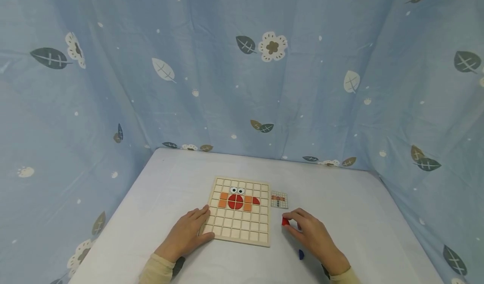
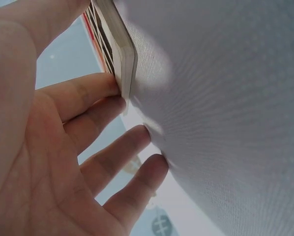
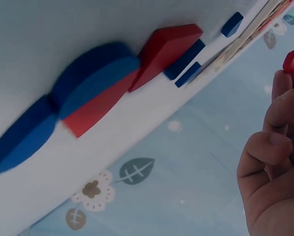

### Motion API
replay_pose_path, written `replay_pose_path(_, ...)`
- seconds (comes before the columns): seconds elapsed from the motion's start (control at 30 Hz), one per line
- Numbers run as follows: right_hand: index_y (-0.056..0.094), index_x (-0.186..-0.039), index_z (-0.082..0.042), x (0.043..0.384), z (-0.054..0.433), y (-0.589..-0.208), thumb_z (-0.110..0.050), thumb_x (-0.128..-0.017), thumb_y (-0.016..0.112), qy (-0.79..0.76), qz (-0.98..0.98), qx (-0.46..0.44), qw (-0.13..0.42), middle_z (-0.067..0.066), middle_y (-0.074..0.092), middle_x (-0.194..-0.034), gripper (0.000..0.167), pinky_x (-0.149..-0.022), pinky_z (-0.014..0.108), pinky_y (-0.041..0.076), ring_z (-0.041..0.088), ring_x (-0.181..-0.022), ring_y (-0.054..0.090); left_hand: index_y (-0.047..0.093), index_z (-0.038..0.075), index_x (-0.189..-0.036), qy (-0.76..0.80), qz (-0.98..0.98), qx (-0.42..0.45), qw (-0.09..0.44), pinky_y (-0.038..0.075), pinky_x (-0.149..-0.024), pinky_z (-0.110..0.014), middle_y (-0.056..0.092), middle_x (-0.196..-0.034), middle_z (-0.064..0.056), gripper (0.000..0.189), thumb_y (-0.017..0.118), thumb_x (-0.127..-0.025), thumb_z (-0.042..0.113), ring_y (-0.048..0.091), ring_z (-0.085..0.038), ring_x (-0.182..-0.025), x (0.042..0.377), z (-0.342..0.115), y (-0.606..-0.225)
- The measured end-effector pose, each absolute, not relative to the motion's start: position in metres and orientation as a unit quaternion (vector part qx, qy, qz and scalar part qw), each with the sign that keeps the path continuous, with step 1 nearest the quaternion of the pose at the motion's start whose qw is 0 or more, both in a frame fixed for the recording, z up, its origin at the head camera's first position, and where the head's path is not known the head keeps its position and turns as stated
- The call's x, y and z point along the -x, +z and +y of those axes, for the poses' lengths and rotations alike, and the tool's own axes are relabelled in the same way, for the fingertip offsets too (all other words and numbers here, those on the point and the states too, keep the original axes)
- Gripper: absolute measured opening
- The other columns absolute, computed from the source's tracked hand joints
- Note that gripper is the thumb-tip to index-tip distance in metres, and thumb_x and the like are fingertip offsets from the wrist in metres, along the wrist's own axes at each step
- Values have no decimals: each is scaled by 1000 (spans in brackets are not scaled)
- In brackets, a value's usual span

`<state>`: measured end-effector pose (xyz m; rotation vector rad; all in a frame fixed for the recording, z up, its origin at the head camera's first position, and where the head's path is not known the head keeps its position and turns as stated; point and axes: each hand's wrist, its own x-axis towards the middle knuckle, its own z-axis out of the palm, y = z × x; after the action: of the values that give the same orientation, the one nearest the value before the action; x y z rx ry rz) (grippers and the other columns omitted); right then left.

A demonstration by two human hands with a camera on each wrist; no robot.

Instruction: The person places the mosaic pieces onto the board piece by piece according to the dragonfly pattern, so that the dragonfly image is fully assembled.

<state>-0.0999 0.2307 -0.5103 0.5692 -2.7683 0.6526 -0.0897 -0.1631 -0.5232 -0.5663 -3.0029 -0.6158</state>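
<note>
A wooden grid board lies on the table. On it a red circle of quarter pieces sits between orange squares, with two eye tiles above and a red quarter-circle piece to the right. My left hand rests on the board's near left corner, fingers along the left edge and thumb at the front edge. Right of the board, my right hand pinches a small red block between thumb and fingertips, above the table. Its full shape is partly hidden by the fingers.
A small pattern card lies beside the board's right edge. Near the right wrist is a blue piece. The right wrist view shows several loose pieces, including a blue rounded block and a red block. A blue patterned curtain surrounds the table.
</note>
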Motion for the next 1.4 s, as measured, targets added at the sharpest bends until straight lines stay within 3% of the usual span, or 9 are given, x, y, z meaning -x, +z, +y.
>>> replay_pose_path(0.6,75,-109,-25,118,206,-515,-26,-85,85,222,-939,-231,122,-14,64,-97,26,-53,16,42,1,-64,46,55,-4,-142,-197,-963,182,14,41,-111,-56,49,-152,-15,74,74,-90,46,49,-41,-135,89,-162,-523)
replay_pose_path(0.73,75,-110,-25,122,197,-514,-24,-82,87,217,-936,-241,137,-10,69,-103,31,-62,22,55,10,-84,66,56,-4,-142,-199,-963,183,15,41,-111,-56,50,-152,-15,74,75,-90,45,49,-41,-134,89,-161,-522)
replay_pose_path(0.9,75,-112,-23,129,188,-510,-23,-82,87,209,-933,-257,137,1,72,-115,32,-85,39,61,27,-115,67,55,-4,-142,-201,-962,184,13,40,-111,-56,50,-152,-15,74,75,-90,45,48,-42,-135,89,-161,-520)
replay_pose_path(1.0,75,-112,-22,133,183,-508,-25,-83,86,196,-935,-264,133,1,71,-116,31,-87,38,60,23,-115,67,55,-4,-142,-200,-963,182,10,40,-111,-56,49,-152,-15,74,75,-90,45,48,-41,-135,88,-161,-520)
replay_pose_path(1.2,75,-111,-20,142,173,-506,-24,-83,86,186,-932,-283,131,-8,67,-100,30,-65,24,54,7,-79,60,56,-3,-142,-196,-964,180,12,41,-111,-56,50,-152,-14,74,75,-90,45,49,-41,-135,88,-161,-521)
replay_pose_path(1.4,75,-110,-19,152,162,-506,-24,-83,86,183,-928,-302,120,-8,68,-98,30,-69,28,58,9,-84,66,56,-3,-142,-193,-964,181,12,41,-111,-55,50,-152,-14,74,74,-90,46,49,-41,-135,89,-162,-523)
